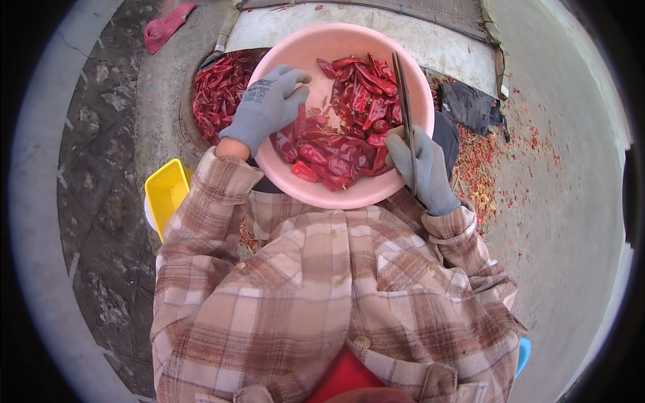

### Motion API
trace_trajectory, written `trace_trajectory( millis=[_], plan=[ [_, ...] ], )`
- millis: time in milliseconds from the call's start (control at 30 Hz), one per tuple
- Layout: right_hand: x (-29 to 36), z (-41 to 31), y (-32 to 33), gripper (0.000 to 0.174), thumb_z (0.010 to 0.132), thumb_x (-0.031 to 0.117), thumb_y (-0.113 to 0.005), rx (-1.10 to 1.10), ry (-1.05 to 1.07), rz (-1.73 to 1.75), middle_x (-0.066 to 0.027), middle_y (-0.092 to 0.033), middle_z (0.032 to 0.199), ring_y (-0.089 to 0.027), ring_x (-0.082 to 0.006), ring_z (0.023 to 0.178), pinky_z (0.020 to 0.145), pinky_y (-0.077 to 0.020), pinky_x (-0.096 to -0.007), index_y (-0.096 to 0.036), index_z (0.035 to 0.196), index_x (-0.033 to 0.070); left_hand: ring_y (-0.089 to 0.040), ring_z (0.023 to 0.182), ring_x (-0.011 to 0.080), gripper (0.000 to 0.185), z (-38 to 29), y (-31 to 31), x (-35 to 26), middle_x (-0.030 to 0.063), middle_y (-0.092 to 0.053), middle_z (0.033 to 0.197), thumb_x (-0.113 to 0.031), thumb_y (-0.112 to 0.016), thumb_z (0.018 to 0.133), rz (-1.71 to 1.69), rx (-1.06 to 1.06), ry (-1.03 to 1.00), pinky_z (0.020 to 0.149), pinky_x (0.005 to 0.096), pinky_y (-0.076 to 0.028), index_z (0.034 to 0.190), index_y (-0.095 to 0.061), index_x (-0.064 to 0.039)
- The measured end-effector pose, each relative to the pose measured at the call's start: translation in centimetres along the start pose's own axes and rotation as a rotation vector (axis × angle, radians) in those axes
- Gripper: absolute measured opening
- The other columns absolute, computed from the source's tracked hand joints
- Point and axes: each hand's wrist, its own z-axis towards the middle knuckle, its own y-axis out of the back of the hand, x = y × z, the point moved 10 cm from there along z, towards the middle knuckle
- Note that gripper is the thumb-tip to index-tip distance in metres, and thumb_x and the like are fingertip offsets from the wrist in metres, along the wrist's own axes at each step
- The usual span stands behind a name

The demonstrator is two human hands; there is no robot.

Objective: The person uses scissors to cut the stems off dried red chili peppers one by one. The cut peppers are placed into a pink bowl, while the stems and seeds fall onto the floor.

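A pink plastic basin (pixel 342 200) sits before my body with many dried red chili peppers (pixel 360 101) in it. My left hand (pixel 274 101), in a grey glove bearing print, is over the basin's left side. Its thumb and index finger are bent, with a gap between them. One chili pepper (pixel 300 122) stands upright just under these fingers; whether they grip it is hidden. At the basin's right rim my right hand (pixel 421 161), also gloved, grips a long dark metal tool with two narrow blades (pixel 401 83), perhaps scissors seen edge-on. The blades point away from me, slightly apart.
More red chilies (pixel 219 95) fill a container left of the basin. A yellow plastic bin (pixel 169 194) stands by my left arm. Stems and red scraps (pixel 476 166) litter the floor at right, near a black plastic sheet (pixel 471 106). A pink cloth (pixel 166 29) lies far left.
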Motion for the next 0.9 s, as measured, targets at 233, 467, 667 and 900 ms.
trace_trajectory(
  millis=[233, 467, 667, 900],
  plan=[
    [-0.9, -0.2, -0.1, 0.028, 0.1, 0.027, -0.072, 0.008, -0.081, -0.007, -0.0064, -0.07, 0.076, -0.064, -0.0095, 0.074, 0.07, -0.0538, -0.0317, -0.07, 0.106, 0.0, -0.064, 0.118, 0.045, 0.039, 4.5, -9.6, 1.3, 0.023, -0.061, 0.13, -0.043, -0.061, 0.101, 0.082, 0.333, 0.269, 0.101, 0.0556, -0.05, 0.119, -0.064, -0.008],
    [-0.9, 0.1, -0.3, 0.027, 0.101, 0.027, -0.069, -0.036, 0.062, -0.036, -0.0041, -0.07, 0.074, -0.064, -0.0089, 0.069, 0.065, -0.0524, -0.0292, -0.07, 0.103, 0.0, -0.062, 0.127, 0.0405, 0.05, 5.3, -10.4, 1.0, 0.0217, -0.062, 0.137, -0.04, -0.067, 0.097, 0.008, 0.33, 0.36, 0.108, 0.049, -0.05, 0.132, -0.061, -0.005],
    [-0.8, -0.1, -0.6, 0.028, 0.101, 0.028, -0.07, -0.034, 0.071, 0.002, -0.003, -0.068, 0.072, -0.063, -0.0083, 0.068, 0.064, -0.0518, -0.0293, -0.069, 0.101, 0.0, -0.068, 0.106, 0.0388, 0.033, 4.2, -11.8, 3.7, 0.0219, -0.071, 0.111, -0.033, -0.071, 0.092, -0.104, 0.199, 0.313, 0.094, 0.0469, -0.053, 0.108, -0.066, -0.005],
    [-1.2, -0.1, 0.0, 0.032, 0.099, 0.031, -0.071, -0.024, 0.007, -0.036, -0.0115, -0.07, 0.076, -0.069, -0.0177, 0.073, 0.071, -0.0542, -0.0358, -0.07, 0.108, 0.001, -0.076, 0.077, 0.0178, 0.021, 1.2, -6.0, 0.1, 0.0101, -0.07, 0.092, -0.016, -0.065, 0.1, -0.65, 0.218, 0.37, 0.072, 0.0342, -0.058, 0.113, -0.057, -0.003]
  ],
)
